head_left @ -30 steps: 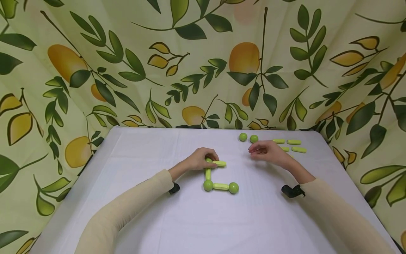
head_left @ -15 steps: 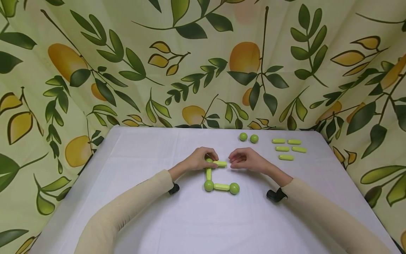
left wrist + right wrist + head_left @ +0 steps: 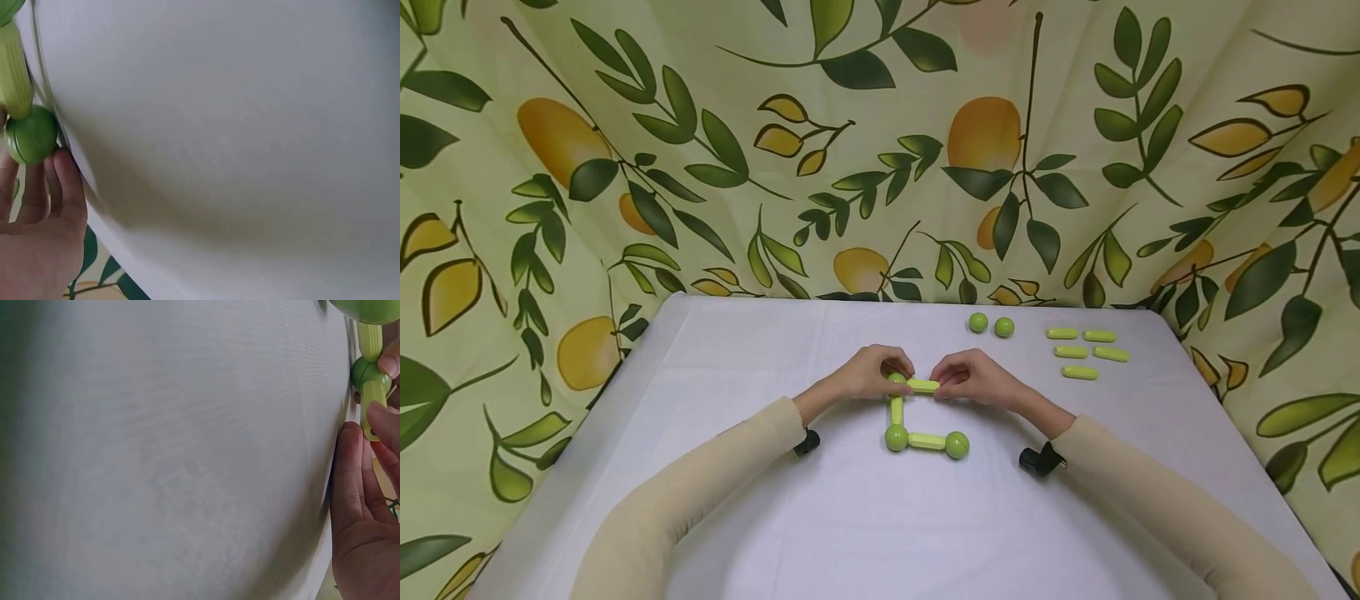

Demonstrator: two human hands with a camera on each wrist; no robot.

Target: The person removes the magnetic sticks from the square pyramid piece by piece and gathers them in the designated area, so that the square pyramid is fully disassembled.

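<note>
In the head view, light-green rods and darker green balls are joined into a C-like shape on the white table (image 3: 850, 517). My left hand (image 3: 867, 375) grips the upper ball (image 3: 32, 134), which its fingers partly cover in the head view. A vertical rod (image 3: 897, 411) runs from there down to the corner ball (image 3: 897, 437). The bottom rod (image 3: 927, 441) links this to an end ball (image 3: 957, 444). From the upper ball the top rod (image 3: 923, 387) points right. My right hand (image 3: 976, 379) pinches its free end between thumb and fingers.
Two loose green balls (image 3: 1003, 327) lie near the back edge. To their right are several loose light-green rods (image 3: 1079, 372). A leaf-and-fruit patterned curtain (image 3: 880, 167) hangs behind and beside the table.
My right hand has come left from near the loose rods and now pinches the top rod's free end. My left hand has stayed at the upper ball.
</note>
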